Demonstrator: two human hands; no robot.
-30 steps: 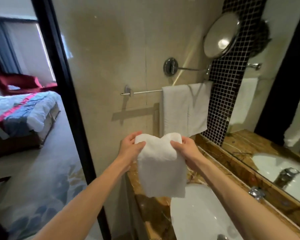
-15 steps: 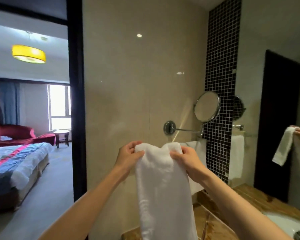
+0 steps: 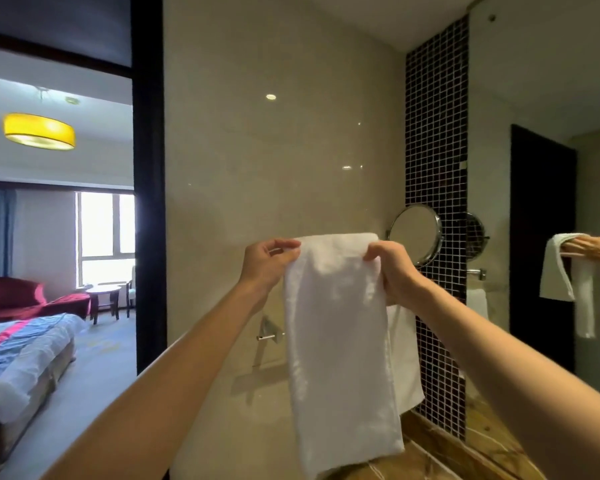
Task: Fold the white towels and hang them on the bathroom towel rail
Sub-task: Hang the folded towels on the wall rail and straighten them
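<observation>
A folded white towel (image 3: pixel 340 348) hangs long and flat in front of me, held up by its top edge. My left hand (image 3: pixel 267 261) pinches the top left corner and my right hand (image 3: pixel 392 268) grips the top right corner. Behind the towel, the chrome towel rail (image 3: pixel 270 337) shows only at its left end on the beige wall. A second white towel (image 3: pixel 405 358) hangs on the rail, mostly hidden behind the one I hold.
A round swivel mirror (image 3: pixel 414 233) sticks out from the wall beside black mosaic tiles (image 3: pixel 436 140). The wall mirror (image 3: pixel 541 202) at right reflects the towel. A brown marble counter (image 3: pixel 440 455) lies below. A dark door frame (image 3: pixel 148 188) opens onto the bedroom at left.
Both hands have lifted the towel higher and pulled its top edge wider and flat. The view has tilted up, so the sink is out of sight.
</observation>
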